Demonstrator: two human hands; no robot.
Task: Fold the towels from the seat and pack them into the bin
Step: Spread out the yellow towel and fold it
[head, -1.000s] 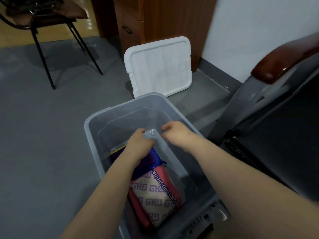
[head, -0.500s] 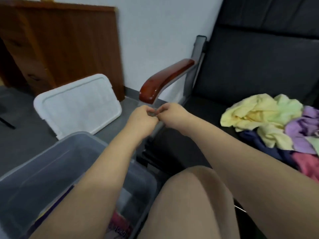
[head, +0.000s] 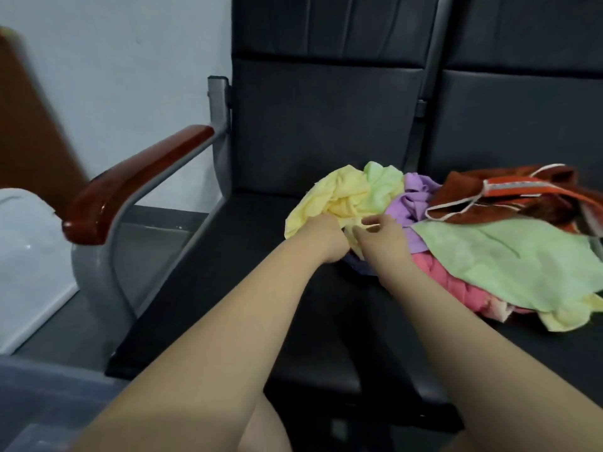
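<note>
A loose pile of towels lies on the black seat (head: 228, 288): a yellow towel (head: 329, 197) at its left end, a light green one (head: 509, 256) spread in front, with purple (head: 411, 203), pink (head: 447, 282) and brown-orange (head: 509, 194) ones among them. My left hand (head: 323, 236) has its fingers curled into the near edge of the yellow towel. Right beside it, my right hand (head: 381, 236) pinches the same yellow edge. Only a corner of the translucent grey bin (head: 39, 386) shows at the bottom left; its contents are out of view.
The seat's wooden armrest (head: 130, 181) on a grey metal frame stands between seat and bin. The white bin lid (head: 23, 243) leans at the far left. A second black seat (head: 522, 125) adjoins on the right. My bare knee (head: 261, 429) is at the bottom.
Both hands left the bin, swung right over the armrest and now reach the yellow towel on the seat. The view turned from the bin to the towel pile.
</note>
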